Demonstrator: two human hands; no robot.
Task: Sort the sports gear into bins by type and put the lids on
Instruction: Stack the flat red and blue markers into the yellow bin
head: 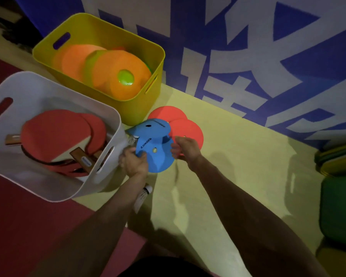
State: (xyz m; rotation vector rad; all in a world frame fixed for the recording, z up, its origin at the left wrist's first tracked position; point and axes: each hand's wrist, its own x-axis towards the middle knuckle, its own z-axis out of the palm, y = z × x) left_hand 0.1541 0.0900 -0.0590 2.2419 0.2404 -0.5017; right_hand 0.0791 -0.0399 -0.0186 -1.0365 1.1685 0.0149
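Note:
Flat round marker discs lie on the yellow floor mat between two bins. My left hand [133,161] grips the near edge of a blue disc [156,154]; a second blue disc [151,125] overlaps it behind. My right hand [185,147] pinches the edge of a red disc [188,129], with another red disc [166,111] farther back. The yellow bin [100,35] holds several orange discs [108,68] and a green one. The white bin [54,90] at left holds red table tennis paddles [54,128] with wooden handles.
A white shuttlecock [143,194] lies on the mat under my left forearm. A blue and white patterned wall [248,47] stands behind the mat. Green and yellow bins or lids [340,196] sit at the right edge. Red flooring lies at left.

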